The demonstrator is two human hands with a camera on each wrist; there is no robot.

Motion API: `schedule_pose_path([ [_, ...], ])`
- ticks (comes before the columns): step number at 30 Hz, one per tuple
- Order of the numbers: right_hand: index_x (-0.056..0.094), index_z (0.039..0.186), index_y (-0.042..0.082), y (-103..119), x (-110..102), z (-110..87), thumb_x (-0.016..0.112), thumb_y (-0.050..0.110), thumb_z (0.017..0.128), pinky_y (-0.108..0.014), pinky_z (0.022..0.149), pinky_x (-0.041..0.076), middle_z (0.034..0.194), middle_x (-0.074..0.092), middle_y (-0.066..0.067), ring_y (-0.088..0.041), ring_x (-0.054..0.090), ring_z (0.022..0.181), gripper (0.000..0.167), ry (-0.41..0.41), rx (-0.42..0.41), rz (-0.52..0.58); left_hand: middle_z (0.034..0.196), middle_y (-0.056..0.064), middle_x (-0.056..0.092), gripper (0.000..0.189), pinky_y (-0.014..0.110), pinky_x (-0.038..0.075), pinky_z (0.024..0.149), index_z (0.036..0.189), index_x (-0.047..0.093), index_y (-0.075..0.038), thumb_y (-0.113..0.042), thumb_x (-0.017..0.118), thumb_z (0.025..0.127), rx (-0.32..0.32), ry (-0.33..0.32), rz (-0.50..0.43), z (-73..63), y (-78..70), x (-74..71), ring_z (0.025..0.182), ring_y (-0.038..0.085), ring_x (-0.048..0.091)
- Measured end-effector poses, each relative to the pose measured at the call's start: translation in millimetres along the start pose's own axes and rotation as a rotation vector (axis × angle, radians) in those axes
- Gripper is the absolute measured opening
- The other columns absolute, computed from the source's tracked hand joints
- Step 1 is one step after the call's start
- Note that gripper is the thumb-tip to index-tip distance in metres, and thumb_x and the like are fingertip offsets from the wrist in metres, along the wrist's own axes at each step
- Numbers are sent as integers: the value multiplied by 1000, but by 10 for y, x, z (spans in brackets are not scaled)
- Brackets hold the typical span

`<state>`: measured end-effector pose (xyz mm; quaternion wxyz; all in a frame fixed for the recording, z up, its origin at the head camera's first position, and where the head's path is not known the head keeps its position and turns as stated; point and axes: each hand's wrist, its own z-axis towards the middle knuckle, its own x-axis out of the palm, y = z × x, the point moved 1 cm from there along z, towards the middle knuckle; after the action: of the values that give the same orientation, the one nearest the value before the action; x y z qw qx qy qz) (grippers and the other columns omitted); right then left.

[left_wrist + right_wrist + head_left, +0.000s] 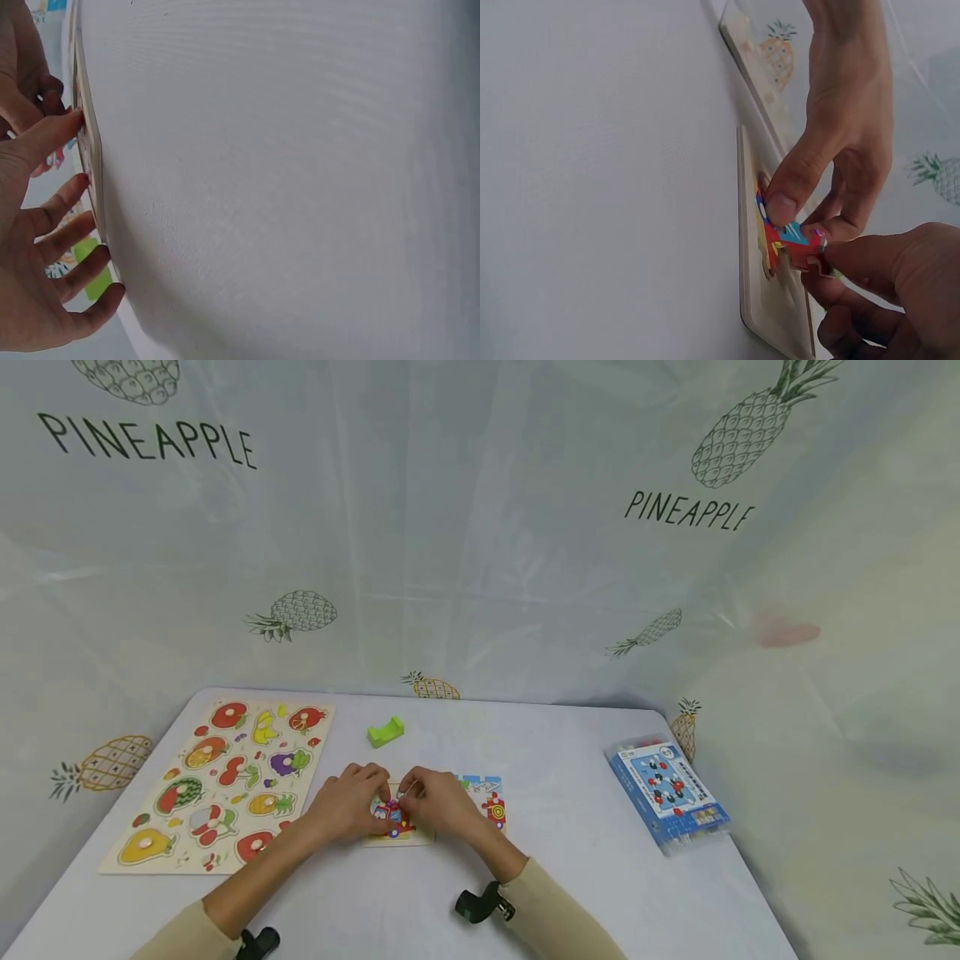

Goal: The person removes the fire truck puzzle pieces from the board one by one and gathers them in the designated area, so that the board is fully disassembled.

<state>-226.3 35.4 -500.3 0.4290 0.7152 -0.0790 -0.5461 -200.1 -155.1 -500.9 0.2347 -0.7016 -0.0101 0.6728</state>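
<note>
A small wooden puzzle board (420,838) with a colourful vehicle picture lies on the white table under both hands. My left hand (347,806) rests over its left side; the left wrist view shows spread fingers (56,202) along the board, the thumb pressing on the picture. Between thumb and fingers my right hand (442,802) pinches a red and blue puzzle piece (802,244), seen tilted at the board in the right wrist view. Part of the picture is hidden by the hands. Another picture section (493,806) with a blue top edge shows beyond the right hand.
At the left lies a large fruit puzzle board (318,781). A bright green curved block (386,732) sits behind the hands. Near the table's right edge is a blue and white box (667,785) in clear plastic. A pineapple-print curtain (480,527) hangs behind the table.
</note>
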Motion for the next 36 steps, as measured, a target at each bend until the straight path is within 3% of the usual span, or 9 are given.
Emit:
schedule_pose_path([
  [11, 68, 99, 19, 22, -8, -8, 69, 15, 94, -20, 64, 47, 79, 67, 13, 1, 58, 68, 6, -37, -27, 36, 132, 3, 60, 35, 61, 46, 90, 87, 61, -27, -47, 86, 73, -5, 2, -7, 1, -14, 0, 123, 33, 52],
  [20, 71, 106, 15, 36, -100, -97, 70, 17, 94, -20, 61, 48, 82, 70, 10, -2, 60, 70, 12, -63, -13, 78, 132, 3, 60, 35, 60, 46, 89, 87, 62, -27, -48, 86, 73, 5, -7, -12, -5, -3, 21, 121, 33, 52],
  [36, 75, 101, 16, -364, -602, -282, 75, 24, 91, -26, 60, 49, 81, 72, 10, -8, 62, 71, 13, -134, 49, 48, 133, 2, 59, 36, 58, 46, 89, 88, 62, -28, -52, 84, 73, 12, -1, 2, -4, 16, 34, 121, 32, 51],
])
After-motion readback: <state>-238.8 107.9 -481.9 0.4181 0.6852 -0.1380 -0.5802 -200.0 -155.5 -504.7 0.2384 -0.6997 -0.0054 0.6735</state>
